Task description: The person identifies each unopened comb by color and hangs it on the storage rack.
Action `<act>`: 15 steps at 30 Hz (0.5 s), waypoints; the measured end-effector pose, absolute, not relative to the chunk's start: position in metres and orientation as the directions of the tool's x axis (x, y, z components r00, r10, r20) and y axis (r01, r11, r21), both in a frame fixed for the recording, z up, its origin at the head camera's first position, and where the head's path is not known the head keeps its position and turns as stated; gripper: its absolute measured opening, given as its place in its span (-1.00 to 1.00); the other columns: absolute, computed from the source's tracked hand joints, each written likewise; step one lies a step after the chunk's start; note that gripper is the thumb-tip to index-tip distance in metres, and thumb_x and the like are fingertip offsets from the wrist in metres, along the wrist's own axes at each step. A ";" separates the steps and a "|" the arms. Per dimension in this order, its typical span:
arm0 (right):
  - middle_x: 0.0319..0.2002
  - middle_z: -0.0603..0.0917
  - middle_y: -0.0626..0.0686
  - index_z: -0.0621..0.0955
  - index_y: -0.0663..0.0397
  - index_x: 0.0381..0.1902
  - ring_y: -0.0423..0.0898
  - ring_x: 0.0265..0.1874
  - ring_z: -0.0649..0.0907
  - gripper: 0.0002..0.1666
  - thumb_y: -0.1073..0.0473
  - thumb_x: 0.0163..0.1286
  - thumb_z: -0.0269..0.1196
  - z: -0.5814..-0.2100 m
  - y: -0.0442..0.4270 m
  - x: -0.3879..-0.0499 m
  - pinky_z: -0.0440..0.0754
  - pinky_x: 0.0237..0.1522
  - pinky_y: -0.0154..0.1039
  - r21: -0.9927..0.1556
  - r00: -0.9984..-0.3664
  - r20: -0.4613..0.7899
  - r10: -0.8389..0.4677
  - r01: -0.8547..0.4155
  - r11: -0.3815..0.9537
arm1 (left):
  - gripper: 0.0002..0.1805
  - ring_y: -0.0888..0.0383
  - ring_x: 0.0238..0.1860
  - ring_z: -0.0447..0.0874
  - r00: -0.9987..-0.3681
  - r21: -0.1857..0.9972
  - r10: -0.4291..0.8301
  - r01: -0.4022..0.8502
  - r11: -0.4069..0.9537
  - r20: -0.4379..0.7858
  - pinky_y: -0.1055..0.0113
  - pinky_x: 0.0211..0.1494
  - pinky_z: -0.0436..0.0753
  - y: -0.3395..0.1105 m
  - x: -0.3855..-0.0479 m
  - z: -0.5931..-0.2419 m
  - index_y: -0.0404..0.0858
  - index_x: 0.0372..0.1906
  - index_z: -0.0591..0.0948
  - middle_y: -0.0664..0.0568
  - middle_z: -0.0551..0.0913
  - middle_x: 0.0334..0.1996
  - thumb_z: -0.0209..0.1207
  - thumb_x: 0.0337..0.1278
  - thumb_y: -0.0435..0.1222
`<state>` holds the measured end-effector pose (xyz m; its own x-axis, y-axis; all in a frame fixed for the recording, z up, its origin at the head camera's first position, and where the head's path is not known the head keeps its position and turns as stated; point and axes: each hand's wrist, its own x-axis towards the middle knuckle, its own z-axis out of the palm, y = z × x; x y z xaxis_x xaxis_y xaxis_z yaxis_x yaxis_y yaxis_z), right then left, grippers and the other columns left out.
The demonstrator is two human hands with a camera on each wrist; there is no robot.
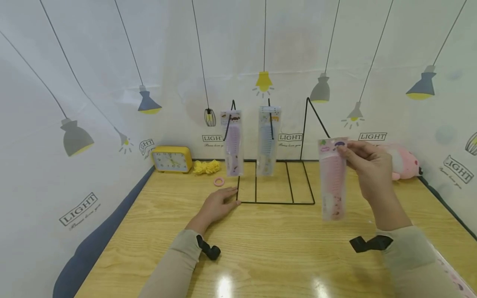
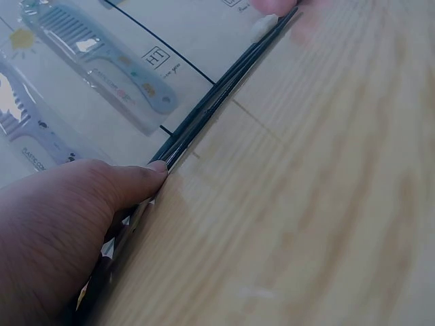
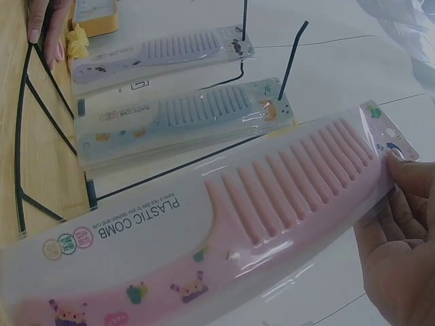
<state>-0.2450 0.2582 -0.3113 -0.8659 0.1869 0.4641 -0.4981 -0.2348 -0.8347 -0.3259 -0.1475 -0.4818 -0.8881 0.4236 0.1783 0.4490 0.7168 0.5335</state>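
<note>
A black wire rack (image 1: 275, 203) stands on the table with hooks along its back. My left hand (image 1: 218, 207) rests at its front left corner, thumb and fingers about the wire; in the left wrist view the thumb (image 2: 139, 183) lies against the bar. With thumb and fingers, my right hand (image 1: 372, 174) pinches the printed top of a packaged pink comb (image 1: 333, 182), which hangs upright before the rack's right hook (image 1: 318, 116). A packaged purple comb (image 1: 232, 142) hangs on the left hook, and packaged blue combs (image 1: 267, 140) hang on the middle one.
A yellow alarm clock (image 1: 172, 159), a yellow string bundle (image 1: 206, 167) and a pink ring (image 1: 219, 181) sit left of the rack. Behind my right hand lies a pink plush toy (image 1: 404, 161). Another pink package (image 1: 452, 273) shows at the lower right edge.
</note>
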 end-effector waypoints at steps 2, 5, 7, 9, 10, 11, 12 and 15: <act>-0.30 0.79 0.01 0.72 0.34 -0.21 -0.21 -0.30 0.76 -0.86 0.42 0.26 0.40 -0.312 0.257 -0.247 0.73 -0.22 -0.38 -0.842 -0.869 0.453 0.199 -0.491 -0.225 | -0.37 0.03 0.47 0.28 -0.890 0.533 0.421 0.446 0.719 0.176 0.03 0.52 0.26 -0.148 -0.326 -0.482 -0.09 0.44 0.46 0.08 0.39 0.45 0.18 0.38 0.07; -0.31 0.79 -0.01 0.72 0.32 -0.20 -0.22 -0.31 0.76 -0.82 0.37 0.23 0.44 -0.312 0.254 -0.251 0.73 -0.22 -0.39 -0.852 -0.871 0.438 0.224 -0.481 -0.205 | -0.37 0.02 0.48 0.28 -0.891 0.535 0.419 0.443 0.719 0.174 0.02 0.52 0.26 -0.148 -0.326 -0.482 -0.09 0.44 0.46 0.08 0.39 0.45 0.19 0.38 0.07; -0.31 0.79 0.00 0.72 0.33 -0.20 -0.21 -0.31 0.76 -0.80 0.36 0.22 0.45 -0.313 0.254 -0.253 0.73 -0.21 -0.38 -0.853 -0.874 0.428 0.231 -0.475 -0.216 | -0.36 0.02 0.48 0.28 -0.890 0.535 0.421 0.445 0.718 0.175 0.02 0.52 0.25 -0.149 -0.326 -0.483 -0.08 0.44 0.45 0.08 0.39 0.45 0.18 0.38 0.08; -0.31 0.79 0.00 0.72 0.34 -0.20 -0.21 -0.31 0.76 -0.81 0.38 0.22 0.44 -0.313 0.254 -0.255 0.74 -0.21 -0.38 -0.848 -0.874 0.427 0.230 -0.476 -0.234 | -0.36 0.01 0.47 0.28 -0.886 0.534 0.427 0.452 0.715 0.179 0.02 0.52 0.25 -0.149 -0.327 -0.483 -0.10 0.44 0.46 0.07 0.40 0.45 0.18 0.38 0.08; -0.31 0.79 0.00 0.72 0.34 -0.20 -0.21 -0.31 0.77 -0.82 0.39 0.23 0.44 -0.313 0.254 -0.256 0.73 -0.20 -0.38 -0.847 -0.875 0.428 0.228 -0.476 -0.236 | -0.36 0.01 0.47 0.28 -0.885 0.532 0.430 0.455 0.714 0.179 0.02 0.52 0.25 -0.149 -0.327 -0.483 -0.10 0.44 0.46 0.07 0.39 0.45 0.18 0.38 0.08; -0.31 0.79 0.00 0.72 0.34 -0.19 -0.21 -0.30 0.76 -0.82 0.39 0.24 0.43 -0.314 0.254 -0.256 0.73 -0.19 -0.38 -0.846 -0.876 0.428 0.223 -0.475 -0.243 | -0.36 0.01 0.47 0.28 -0.883 0.531 0.434 0.459 0.712 0.181 0.02 0.52 0.25 -0.149 -0.327 -0.484 -0.11 0.44 0.46 0.06 0.39 0.45 0.17 0.38 0.09; -0.30 0.79 0.00 0.72 0.33 -0.19 -0.21 -0.29 0.76 -0.82 0.39 0.25 0.42 -0.314 0.254 -0.257 0.73 -0.18 -0.38 -0.848 -0.877 0.428 0.219 -0.474 -0.238 | -0.35 0.01 0.47 0.28 -0.882 0.528 0.436 0.461 0.713 0.181 0.03 0.53 0.24 -0.149 -0.327 -0.484 -0.11 0.44 0.45 0.07 0.39 0.45 0.17 0.38 0.09; -0.28 0.78 -0.01 0.72 0.31 -0.17 -0.21 -0.27 0.75 -0.81 0.37 0.26 0.42 -0.314 0.254 -0.259 0.72 -0.15 -0.39 -0.852 -0.882 0.424 0.207 -0.465 -0.239 | -0.35 0.02 0.47 0.29 -0.880 0.525 0.439 0.465 0.713 0.184 0.04 0.53 0.25 -0.150 -0.328 -0.485 -0.12 0.44 0.46 0.07 0.39 0.45 0.16 0.39 0.10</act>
<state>-0.2591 0.2540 -0.3144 -0.8818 0.2074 0.4235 -0.4654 -0.2385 -0.8523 -0.3283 -0.1496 -0.4848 -0.8796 0.4387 0.1837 0.4651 0.7127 0.5251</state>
